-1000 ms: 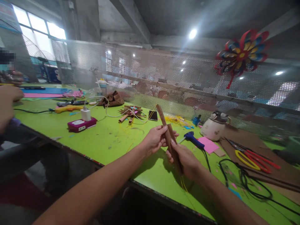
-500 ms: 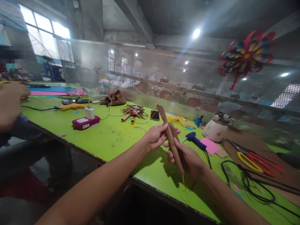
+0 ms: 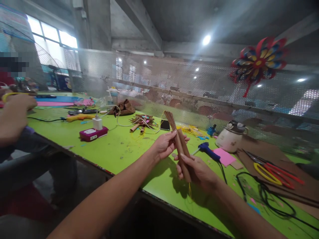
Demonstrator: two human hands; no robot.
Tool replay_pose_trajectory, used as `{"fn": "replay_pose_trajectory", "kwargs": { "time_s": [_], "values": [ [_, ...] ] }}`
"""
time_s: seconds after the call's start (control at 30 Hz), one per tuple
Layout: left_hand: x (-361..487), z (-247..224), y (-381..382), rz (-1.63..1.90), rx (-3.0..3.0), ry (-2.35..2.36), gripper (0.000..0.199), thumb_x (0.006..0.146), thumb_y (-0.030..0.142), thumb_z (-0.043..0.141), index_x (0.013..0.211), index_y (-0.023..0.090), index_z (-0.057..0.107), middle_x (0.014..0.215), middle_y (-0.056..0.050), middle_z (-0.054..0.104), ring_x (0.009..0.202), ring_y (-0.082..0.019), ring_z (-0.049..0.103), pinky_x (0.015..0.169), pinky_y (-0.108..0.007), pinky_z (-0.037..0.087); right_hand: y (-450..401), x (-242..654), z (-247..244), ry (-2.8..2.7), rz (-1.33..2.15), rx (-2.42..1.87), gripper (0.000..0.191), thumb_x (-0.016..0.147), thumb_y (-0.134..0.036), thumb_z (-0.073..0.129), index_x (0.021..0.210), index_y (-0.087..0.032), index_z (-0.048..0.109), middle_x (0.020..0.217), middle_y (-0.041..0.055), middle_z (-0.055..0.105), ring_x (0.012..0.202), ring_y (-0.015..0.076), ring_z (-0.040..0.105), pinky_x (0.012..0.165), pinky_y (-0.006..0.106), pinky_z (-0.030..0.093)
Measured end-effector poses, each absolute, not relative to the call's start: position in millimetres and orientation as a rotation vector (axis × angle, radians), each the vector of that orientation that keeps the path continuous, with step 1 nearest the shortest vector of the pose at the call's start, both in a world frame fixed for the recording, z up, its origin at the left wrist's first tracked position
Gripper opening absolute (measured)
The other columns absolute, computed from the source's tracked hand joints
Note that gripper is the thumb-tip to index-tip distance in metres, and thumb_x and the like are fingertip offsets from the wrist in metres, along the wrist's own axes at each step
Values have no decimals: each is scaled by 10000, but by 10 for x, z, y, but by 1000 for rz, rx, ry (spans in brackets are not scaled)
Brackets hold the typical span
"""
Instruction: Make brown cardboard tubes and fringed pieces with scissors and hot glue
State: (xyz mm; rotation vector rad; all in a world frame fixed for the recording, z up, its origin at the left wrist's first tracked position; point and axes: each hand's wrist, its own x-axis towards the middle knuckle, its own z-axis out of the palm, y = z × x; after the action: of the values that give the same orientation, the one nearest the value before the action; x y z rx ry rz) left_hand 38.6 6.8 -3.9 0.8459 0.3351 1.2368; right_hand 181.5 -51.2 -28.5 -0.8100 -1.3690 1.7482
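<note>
A brown paper roll (image 3: 180, 143) is held up over the table, slanting, its far end cut into strips like a fringe. Yellow string (image 3: 190, 190) dangles from the near end. My left hand (image 3: 164, 144) pinches the roll around its upper middle. Lower down, my right hand (image 3: 193, 166) is closed around it, thumb on top. Just right of my hands lies a blue glue gun (image 3: 209, 152) beside pink paper (image 3: 225, 157). Beyond my left hand, a fringed brown paper piece with rolled tubes (image 3: 142, 122) rests on the table.
On the green table (image 3: 119, 146) are a purple power socket (image 3: 93, 133), a phone (image 3: 164, 125), a white flask (image 3: 230, 137), and scissors (image 3: 267, 174) on brown sheets. A black cable (image 3: 266, 199) coils at right. Another person's hand (image 3: 15, 114) is at far left.
The roll's lower end has shifted slightly left, and my right hand has moved a little with it. My left hand keeps its pinch. The camera view has shifted slightly.
</note>
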Motion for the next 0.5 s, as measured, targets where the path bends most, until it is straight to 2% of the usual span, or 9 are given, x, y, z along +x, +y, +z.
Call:
{"fn": "replay_pose_trajectory", "kwargs": {
  "time_s": [0.23, 0.5],
  "values": [
    [392, -60, 97, 1251, 816, 404, 179, 917, 165, 442, 881, 90, 601, 748, -123, 689, 758, -206, 688, 759, -353, 544, -561, 1743, -343, -1419, 1738, -755, 297, 909, -434, 471, 984, -161, 559, 569, 22, 641, 454, 134, 560, 482, 254, 426],
    [412, -50, 79, 1259, 818, 455, 243, 929, 156, 402, 814, 73, 600, 784, -155, 695, 761, -200, 688, 789, -349, 533, -575, 1717, -414, -1338, 1750, -745, 297, 922, -426, 446, 994, -161, 558, 537, -8, 590, 402, 108, 483, 459, 257, 395]
  ]
}}
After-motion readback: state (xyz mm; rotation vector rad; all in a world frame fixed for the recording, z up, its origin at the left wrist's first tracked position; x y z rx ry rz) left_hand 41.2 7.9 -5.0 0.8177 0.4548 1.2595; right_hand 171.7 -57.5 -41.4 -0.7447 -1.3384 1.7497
